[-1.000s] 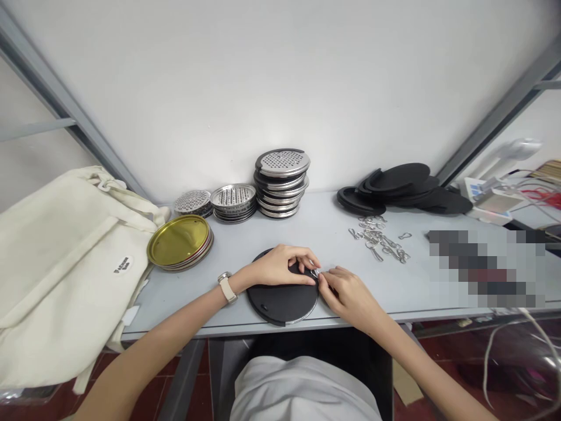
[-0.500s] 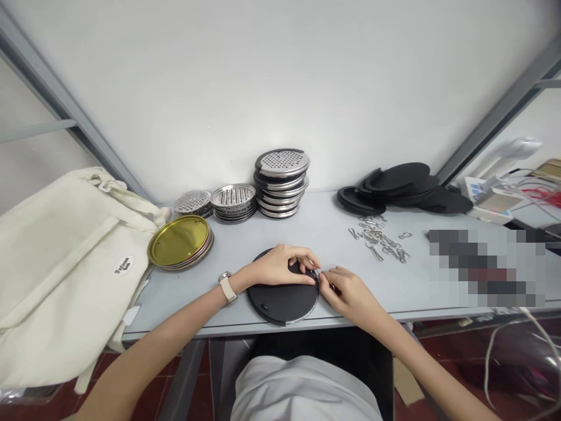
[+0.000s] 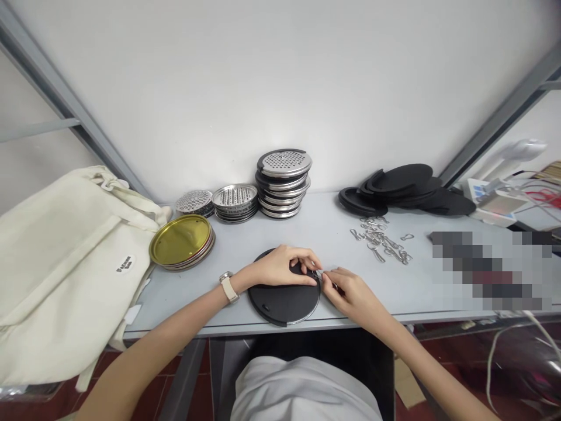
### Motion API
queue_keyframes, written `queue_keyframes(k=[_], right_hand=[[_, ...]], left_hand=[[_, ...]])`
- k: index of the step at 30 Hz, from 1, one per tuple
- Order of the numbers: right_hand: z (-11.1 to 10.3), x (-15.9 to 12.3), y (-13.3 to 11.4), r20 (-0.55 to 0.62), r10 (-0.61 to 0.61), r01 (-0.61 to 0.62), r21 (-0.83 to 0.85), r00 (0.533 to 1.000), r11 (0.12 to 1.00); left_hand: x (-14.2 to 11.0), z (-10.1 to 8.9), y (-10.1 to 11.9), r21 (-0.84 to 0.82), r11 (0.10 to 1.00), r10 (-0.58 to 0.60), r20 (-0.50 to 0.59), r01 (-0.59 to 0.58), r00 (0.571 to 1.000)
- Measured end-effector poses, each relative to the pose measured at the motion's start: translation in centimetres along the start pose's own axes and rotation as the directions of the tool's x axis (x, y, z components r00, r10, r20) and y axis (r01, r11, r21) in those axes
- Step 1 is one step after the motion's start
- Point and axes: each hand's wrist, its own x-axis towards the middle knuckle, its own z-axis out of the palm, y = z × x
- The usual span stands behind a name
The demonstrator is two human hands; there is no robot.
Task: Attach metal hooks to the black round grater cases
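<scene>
On the table near its front edge lies a black round disc [image 3: 283, 304] with a thin metal rim at its lower right. My left hand [image 3: 287, 266] rests over it, thumb and fingers closed on its upper right edge. At that same edge, my right hand [image 3: 346, 289] pinches a small metal snap clip [image 3: 319, 273], mostly hidden by the fingertips. A loose pile of similar snap clips [image 3: 381, 240] lies to the right, beyond my right hand.
Along the wall stand a tall stack of grater discs in black holders [image 3: 284, 164], two lower stacks of metal grater plates [image 3: 234, 196], and gold lids [image 3: 179, 240]. Black discs [image 3: 403, 181] are heaped at the back right. A cream bag [image 3: 74, 263] leans on the left; a pixelated item [image 3: 486, 272] lies right.
The whole view has shifted very slightly. Both hands stay at the disc's edge, and the right fingertips have barely moved around the snap clip.
</scene>
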Motion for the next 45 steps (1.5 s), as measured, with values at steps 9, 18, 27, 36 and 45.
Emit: queue_keyframes(k=[9,18,27,36,45], right_hand=[[0.21,-0.06,0.28,0.033,-0.032,0.035,-0.103,0.999,0.994],[0.18,-0.10,0.22,0.018,-0.047,0.049,-0.109,0.999,0.993],[0.04,0.03,-0.09,0.021,0.000,0.001,-0.036,1.000,0.999],[-0.11,-0.11,0.18,0.045,0.066,-0.069,0.070,0.997,0.995],[-0.30,-0.03,0.21,0.076,0.072,-0.078,0.089,0.995,0.993]], left_hand=[[0.01,0.03,-0.22,-0.001,1.000,0.024,0.005,-0.024,1.000],[0.03,0.06,-0.12,-0.001,1.000,0.004,0.004,-0.004,1.000],[0.03,-0.01,0.04,0.005,1.000,0.014,-0.004,-0.014,1.000],[-0.11,-0.10,-0.01,-0.003,0.999,0.036,0.006,-0.036,0.999],[0.01,-0.08,0.22,0.012,1.000,0.011,0.004,-0.011,1.000]])
